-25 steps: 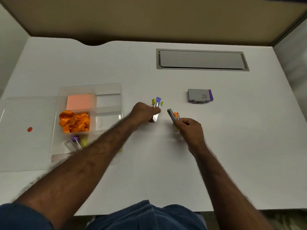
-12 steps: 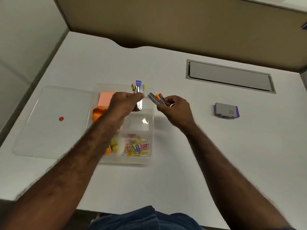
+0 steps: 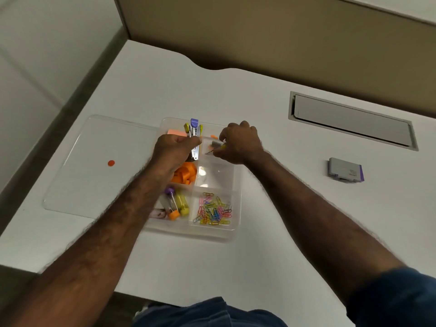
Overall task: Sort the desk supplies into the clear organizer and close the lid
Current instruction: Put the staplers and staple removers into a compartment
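Observation:
The clear organizer [image 3: 236,210] sits on the white desk, its flat lid [image 3: 99,166] with a red dot lying to its left. My left hand [image 3: 173,152] is shut on small staplers [image 3: 194,138], purple and yellow tipped, held over the organizer's far side. My right hand [image 3: 238,142] is shut on an orange-tipped stapler [image 3: 215,145], low over the far right compartment. Inside lie a pink note pad [image 3: 175,132], orange pieces [image 3: 185,174], small tubes [image 3: 175,205] and coloured paper clips [image 3: 213,211].
A grey and purple staple box [image 3: 345,170] lies on the desk to the right. A grey cable hatch [image 3: 351,120] is set into the desk behind it. A brown partition runs along the back; the desk's left edge is near the lid.
Both hands have carried their staplers left from the desk's middle to above the organizer. My right hand has dropped toward the far right compartment. The view has swung left.

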`<move>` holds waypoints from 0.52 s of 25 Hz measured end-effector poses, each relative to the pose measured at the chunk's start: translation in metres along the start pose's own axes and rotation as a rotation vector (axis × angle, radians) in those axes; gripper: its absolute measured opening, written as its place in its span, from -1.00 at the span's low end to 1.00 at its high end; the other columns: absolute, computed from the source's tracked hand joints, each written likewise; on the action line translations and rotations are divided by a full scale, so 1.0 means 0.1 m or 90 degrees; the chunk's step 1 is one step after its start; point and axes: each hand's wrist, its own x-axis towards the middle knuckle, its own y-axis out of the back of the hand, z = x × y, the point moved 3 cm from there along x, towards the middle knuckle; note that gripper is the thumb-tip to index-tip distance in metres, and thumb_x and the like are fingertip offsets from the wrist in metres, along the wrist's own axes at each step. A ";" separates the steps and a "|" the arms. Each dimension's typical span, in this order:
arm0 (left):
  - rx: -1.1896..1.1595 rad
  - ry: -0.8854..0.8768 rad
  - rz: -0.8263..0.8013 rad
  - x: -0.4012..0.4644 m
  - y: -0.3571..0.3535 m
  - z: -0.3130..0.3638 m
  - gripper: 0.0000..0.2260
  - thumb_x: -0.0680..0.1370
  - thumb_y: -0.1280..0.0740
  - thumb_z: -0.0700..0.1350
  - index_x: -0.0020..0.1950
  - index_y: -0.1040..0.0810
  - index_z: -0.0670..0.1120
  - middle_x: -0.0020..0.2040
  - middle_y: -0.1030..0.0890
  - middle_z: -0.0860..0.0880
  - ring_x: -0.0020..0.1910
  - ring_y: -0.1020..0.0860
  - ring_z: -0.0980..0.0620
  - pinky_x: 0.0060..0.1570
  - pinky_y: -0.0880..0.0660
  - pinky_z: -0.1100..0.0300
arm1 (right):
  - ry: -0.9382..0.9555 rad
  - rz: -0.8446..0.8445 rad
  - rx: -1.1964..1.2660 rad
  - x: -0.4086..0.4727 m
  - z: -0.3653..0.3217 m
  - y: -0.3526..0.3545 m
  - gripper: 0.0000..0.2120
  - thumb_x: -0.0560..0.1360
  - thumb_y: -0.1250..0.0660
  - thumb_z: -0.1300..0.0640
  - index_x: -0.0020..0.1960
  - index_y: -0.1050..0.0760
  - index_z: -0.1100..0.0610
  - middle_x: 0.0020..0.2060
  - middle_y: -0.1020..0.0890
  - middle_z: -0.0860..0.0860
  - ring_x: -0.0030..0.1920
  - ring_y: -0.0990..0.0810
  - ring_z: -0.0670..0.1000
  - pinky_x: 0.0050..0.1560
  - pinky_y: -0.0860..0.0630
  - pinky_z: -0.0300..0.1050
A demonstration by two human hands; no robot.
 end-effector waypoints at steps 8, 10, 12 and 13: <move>0.085 -0.134 -0.051 0.04 -0.19 0.16 -0.68 0.49 -0.52 0.13 0.14 -0.73 -0.03 -0.24 -0.61 0.25 -0.25 -0.59 0.26 -0.32 -0.45 0.37 | -0.043 0.010 0.099 -0.13 0.26 0.02 -0.59 0.44 -0.47 -0.12 0.27 -0.61 -0.08 0.13 -0.67 -0.09 0.21 -0.49 0.10 0.17 -0.37 0.05; 0.123 -0.174 -0.087 0.06 -0.39 0.31 -0.67 0.48 -0.55 0.09 0.15 -0.72 -0.05 -0.21 -0.62 0.23 -0.22 -0.60 0.26 -0.36 -0.45 0.46 | -0.075 0.068 0.166 -0.24 0.45 0.04 -0.62 0.45 -0.49 -0.06 0.25 -0.63 -0.08 0.09 -0.67 -0.10 0.18 -0.51 0.09 0.16 -0.41 0.04; 0.152 -0.211 -0.097 0.08 -0.44 0.37 -0.68 0.47 -0.56 0.04 0.15 -0.71 -0.08 -0.17 -0.66 0.14 -0.20 -0.63 0.22 -0.29 -0.49 0.43 | -0.081 0.110 0.230 -0.33 0.46 0.03 -0.64 0.46 -0.49 0.00 0.25 -0.63 -0.05 0.08 -0.68 -0.09 0.14 -0.55 0.06 0.18 -0.50 0.05; 0.176 -0.231 -0.098 0.11 -0.45 0.39 -0.69 0.47 -0.56 0.03 0.14 -0.70 -0.08 -0.15 -0.68 0.09 -0.18 -0.63 0.18 -0.24 -0.51 0.37 | -0.082 0.124 0.263 -0.36 0.43 0.03 -0.64 0.47 -0.49 0.03 0.26 -0.62 -0.03 0.08 -0.68 -0.08 0.12 -0.57 0.05 0.18 -0.52 0.06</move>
